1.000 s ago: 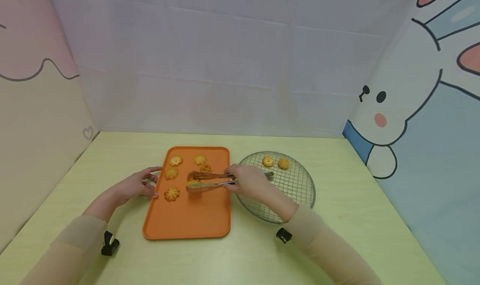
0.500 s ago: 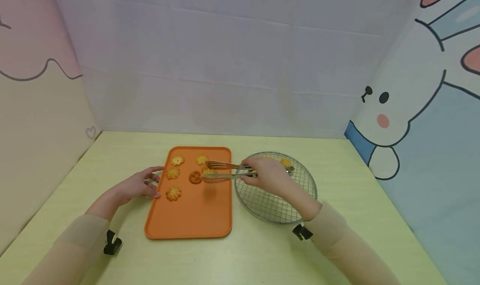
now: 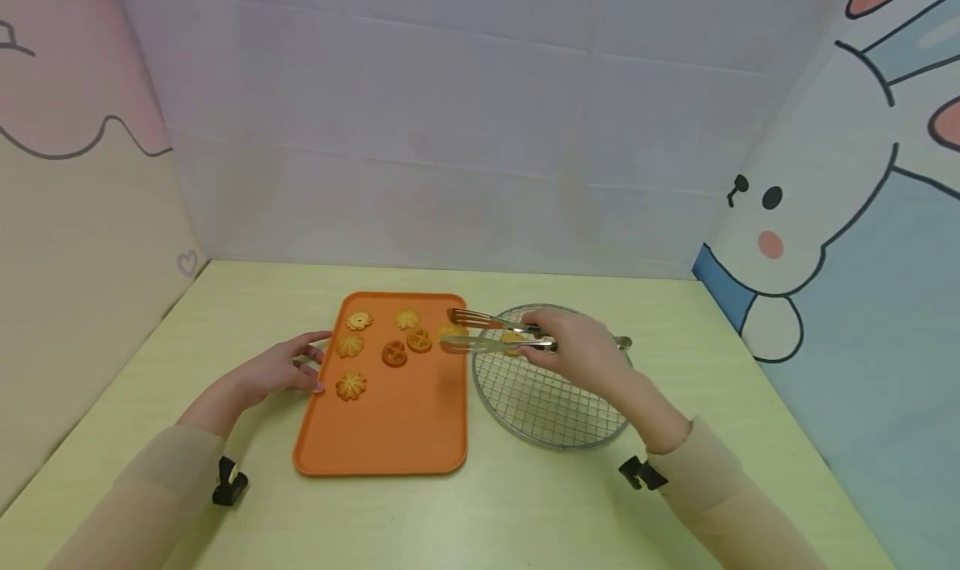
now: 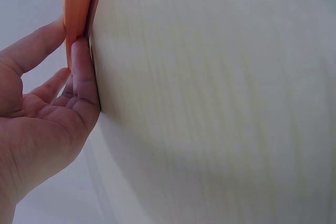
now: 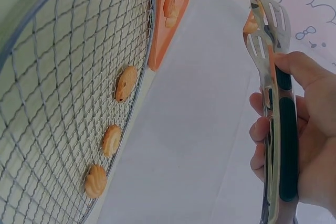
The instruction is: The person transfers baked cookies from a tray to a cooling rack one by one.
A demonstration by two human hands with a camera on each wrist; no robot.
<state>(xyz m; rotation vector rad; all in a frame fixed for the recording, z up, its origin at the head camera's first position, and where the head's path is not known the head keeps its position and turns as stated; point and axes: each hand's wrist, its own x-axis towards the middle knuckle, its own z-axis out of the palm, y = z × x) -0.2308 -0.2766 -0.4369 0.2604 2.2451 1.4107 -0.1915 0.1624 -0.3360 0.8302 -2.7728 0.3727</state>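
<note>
My right hand (image 3: 581,349) grips metal tongs (image 5: 281,145) with dark green handle inserts. Between the slotted tong heads is a pale yellow cookie (image 3: 452,334), over the right rim of the orange tray (image 3: 382,437). My left hand (image 3: 281,368) holds the tray's left rim; in the left wrist view that rim (image 4: 79,3) lies between its digits. Several cookies sit on the tray, among them flower-shaped ones (image 3: 351,386) and a darker pretzel-like one (image 3: 394,353). A round wire cooling rack (image 3: 551,407) stands right of the tray, below the right hand.
Three cookies lie on the rack near its far edge, one of them a shell-like swirl (image 5: 95,182); my hand and tongs hide part of this in the head view. The pale wooden table (image 3: 525,503) meets a light cloth wall (image 3: 450,137) behind.
My right hand has moved right and slightly away from me, taking the tongs and cookie from mid-tray to its right rim. My left hand has stayed at the tray's left rim.
</note>
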